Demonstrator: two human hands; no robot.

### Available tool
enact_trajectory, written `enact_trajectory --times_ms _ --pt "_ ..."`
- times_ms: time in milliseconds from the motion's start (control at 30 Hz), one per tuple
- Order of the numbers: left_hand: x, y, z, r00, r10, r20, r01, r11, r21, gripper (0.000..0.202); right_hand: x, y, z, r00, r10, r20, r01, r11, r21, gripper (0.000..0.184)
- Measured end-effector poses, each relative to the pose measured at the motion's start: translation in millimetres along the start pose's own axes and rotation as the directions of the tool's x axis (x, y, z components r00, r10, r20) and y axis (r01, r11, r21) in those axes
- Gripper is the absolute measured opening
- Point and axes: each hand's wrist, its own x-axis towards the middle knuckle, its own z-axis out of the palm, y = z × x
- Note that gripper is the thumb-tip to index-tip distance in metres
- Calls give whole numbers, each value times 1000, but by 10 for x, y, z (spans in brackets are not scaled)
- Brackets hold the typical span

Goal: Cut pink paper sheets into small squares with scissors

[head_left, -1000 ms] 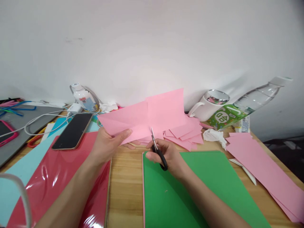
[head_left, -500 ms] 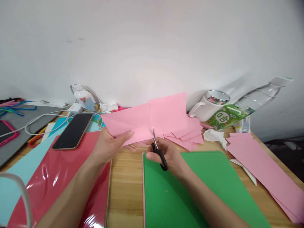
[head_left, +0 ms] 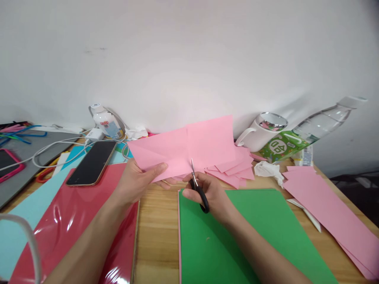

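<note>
My left hand [head_left: 134, 182] pinches the lower left part of a creased pink paper sheet [head_left: 183, 148] and holds it up above the wooden table [head_left: 156, 228]. My right hand [head_left: 209, 193] is closed round black-handled scissors [head_left: 197, 185], blades pointing up into the sheet's lower edge near its middle crease. Behind the sheet lies a pile of pink paper pieces [head_left: 233, 167].
A green sheet [head_left: 237, 236] lies under my right forearm and a glossy red sheet [head_left: 74, 221] under my left. A phone [head_left: 91, 162], cables, a small bottle [head_left: 103, 118], a white mug [head_left: 260, 132], a green packet, a water bottle [head_left: 322, 120] and long pink strips [head_left: 325, 209] surround them.
The pink sheet and the scissors have shifted slightly to the right, and the blades sit a little further into the paper's lower edge. Both hands keep their grips.
</note>
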Motion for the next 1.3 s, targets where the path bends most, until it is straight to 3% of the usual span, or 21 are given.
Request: enact_trajectory --times_ms 167,933,1133,1300 --pt "18 -32 -13 998 2 -64 -3 1000 -18 31 0 11 0 1000 7 -6 -7 1000 12 38" --pt "4 -7 3 997 -3 -77 0 999 -41 26 12 78 -11 999 -16 -51 14 999 -33 35" --pt "-17 23 22 999 -32 23 32 999 -6 14 13 55 -6 999 -9 -47 11 1000 25 41" --pt "-26 33 48 995 -71 67 69 997 20 19 13 45 -13 997 -6 -75 8 1000 26 43"
